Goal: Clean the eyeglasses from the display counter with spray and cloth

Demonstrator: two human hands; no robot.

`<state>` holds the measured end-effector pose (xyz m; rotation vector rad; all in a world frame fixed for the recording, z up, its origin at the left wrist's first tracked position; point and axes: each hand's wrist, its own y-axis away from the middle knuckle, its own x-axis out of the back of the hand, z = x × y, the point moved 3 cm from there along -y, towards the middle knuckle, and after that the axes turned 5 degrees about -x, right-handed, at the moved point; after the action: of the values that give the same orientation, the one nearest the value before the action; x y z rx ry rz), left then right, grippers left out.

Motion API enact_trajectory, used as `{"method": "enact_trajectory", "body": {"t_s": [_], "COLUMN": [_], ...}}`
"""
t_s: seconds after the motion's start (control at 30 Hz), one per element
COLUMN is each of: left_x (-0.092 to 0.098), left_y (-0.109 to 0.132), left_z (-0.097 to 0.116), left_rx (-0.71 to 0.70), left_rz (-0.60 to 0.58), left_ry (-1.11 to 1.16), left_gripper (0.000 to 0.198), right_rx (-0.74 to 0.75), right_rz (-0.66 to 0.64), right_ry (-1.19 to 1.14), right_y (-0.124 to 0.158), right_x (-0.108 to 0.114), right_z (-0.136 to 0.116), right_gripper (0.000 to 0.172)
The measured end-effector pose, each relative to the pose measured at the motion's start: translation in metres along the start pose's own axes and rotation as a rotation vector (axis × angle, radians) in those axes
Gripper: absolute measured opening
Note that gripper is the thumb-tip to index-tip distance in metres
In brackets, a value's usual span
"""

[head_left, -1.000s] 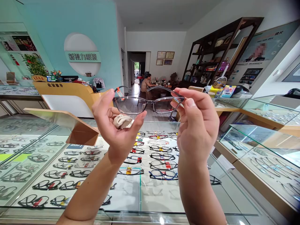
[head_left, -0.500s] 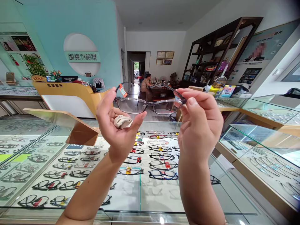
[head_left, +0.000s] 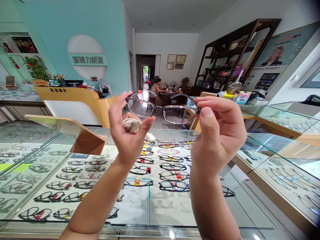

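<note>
Dark-framed eyeglasses (head_left: 160, 108) are held up above the display case, lenses upright, temples unfolded and pointing away. My left hand (head_left: 128, 133) grips the left end of the frame with its fingers and also holds a folded whitish cloth (head_left: 131, 124) against the palm. An orange-red tag (head_left: 140, 96) hangs on the left temple. At the other end, my right hand (head_left: 217, 130) pinches the frame near the hinge between thumb and fingers.
Rows of eyeglasses (head_left: 174, 186) lie in the glass display case (head_left: 135, 213) below. A tilted wooden-backed mirror or board (head_left: 87, 145) stands at left. Another glass case (head_left: 282, 173) is at right. Behind are a yellow counter (head_left: 96, 106) and a seated person (head_left: 157, 90).
The eyeglasses have tilted, with their right end slightly lower, and shifted a little right. Both hands have moved slightly right with them. The left temple and its tag show at a different angle.
</note>
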<state>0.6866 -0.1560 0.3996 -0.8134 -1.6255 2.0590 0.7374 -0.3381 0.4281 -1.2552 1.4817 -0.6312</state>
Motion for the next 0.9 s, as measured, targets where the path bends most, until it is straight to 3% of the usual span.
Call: {"method": "enact_trajectory", "body": {"t_s": [0.47, 0.7, 0.9], "left_x": [0.002, 0.000, 0.000], "left_y": [0.000, 0.002, 0.004], "left_z": [-0.006, -0.013, -0.004], "left_rx": [0.081, 0.074, -0.015], "left_rz": [-0.062, -0.108, 0.012], "left_ry": [-0.021, -0.028, -0.085], "left_gripper": [0.074, 0.085, 0.077], "right_rx": [-0.026, -0.005, -0.056], "right_rz": [-0.034, -0.008, -0.015], "right_ry": [0.104, 0.134, 0.094], "right_y": [0.003, 0.002, 0.002], "right_x": [0.002, 0.001, 0.001], "right_z": [-0.002, -0.007, 0.001], "right_gripper": [0.011, 0.011, 0.010]}}
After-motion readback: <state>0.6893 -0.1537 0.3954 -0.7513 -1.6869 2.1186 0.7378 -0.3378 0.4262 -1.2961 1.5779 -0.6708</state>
